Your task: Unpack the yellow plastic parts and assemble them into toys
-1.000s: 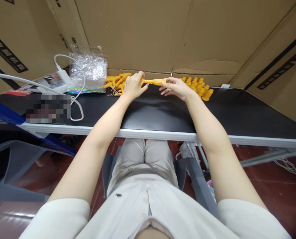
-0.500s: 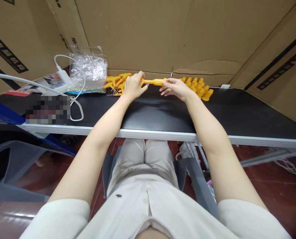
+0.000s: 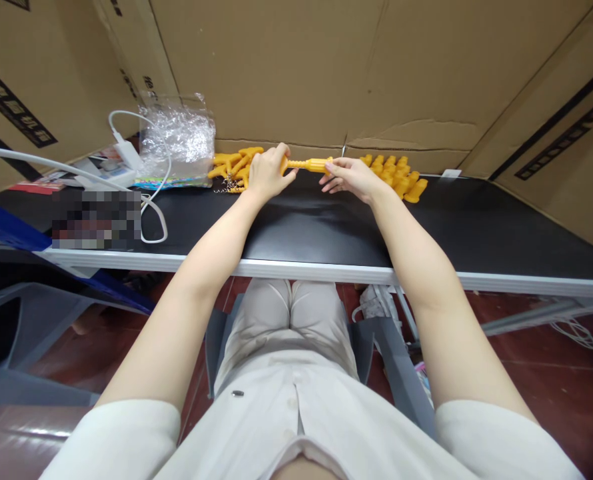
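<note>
In the head view, our left hand [image 3: 268, 170] grips the left end of a yellow threaded rod [image 3: 297, 164]; our right hand [image 3: 352, 179] pinches the yellow sleeve [image 3: 318, 165] at the rod's other end, over the black table [image 3: 311, 230]; we judge both light, stiff, smooth plastic; we'd hold the sleeve by its wide body and spare the thin rod, which might snap if bent.

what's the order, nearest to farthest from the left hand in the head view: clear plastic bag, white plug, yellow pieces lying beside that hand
From the left hand:
1. Yellow pieces: right beside it, on its left.
2. Clear plastic bag: farther left.
3. White plug: farthest left, past the bag.
</note>
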Available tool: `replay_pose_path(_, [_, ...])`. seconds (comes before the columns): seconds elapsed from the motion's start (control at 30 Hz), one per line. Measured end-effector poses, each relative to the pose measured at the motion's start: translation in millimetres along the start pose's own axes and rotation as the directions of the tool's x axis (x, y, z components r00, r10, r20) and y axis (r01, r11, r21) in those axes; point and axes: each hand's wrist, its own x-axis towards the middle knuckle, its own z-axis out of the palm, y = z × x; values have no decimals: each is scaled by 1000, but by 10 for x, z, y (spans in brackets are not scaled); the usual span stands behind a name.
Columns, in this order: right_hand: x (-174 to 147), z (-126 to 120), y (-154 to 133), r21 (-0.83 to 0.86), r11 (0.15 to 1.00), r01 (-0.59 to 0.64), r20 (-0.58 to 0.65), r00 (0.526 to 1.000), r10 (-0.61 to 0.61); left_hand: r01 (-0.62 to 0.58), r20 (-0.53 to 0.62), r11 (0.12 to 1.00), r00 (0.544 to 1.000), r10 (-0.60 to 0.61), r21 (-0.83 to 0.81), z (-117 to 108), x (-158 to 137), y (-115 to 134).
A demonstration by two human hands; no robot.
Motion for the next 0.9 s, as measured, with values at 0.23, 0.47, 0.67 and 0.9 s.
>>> replay_pose_path(0.23, [-2,5,6,13,1000,-5,-4,1000,5,11,24,1000,1000,-11,4,-22,-1,11])
replay_pose_path(0.47, [-40,76,-46,127,992,-21,-13,1000,23,-3,5,1000,1000,3,-3,5,-4,6])
replay_pose_path(0.67, [4,66,-9,162,986,-31,-35,999,37,18,34,1000,999,-19,17,0,-1,28])
replay_pose_path(0.9, [32,58,1,188,981,-40,-57,997,52,13,50,1000,999,-13,15,22,19,-16])
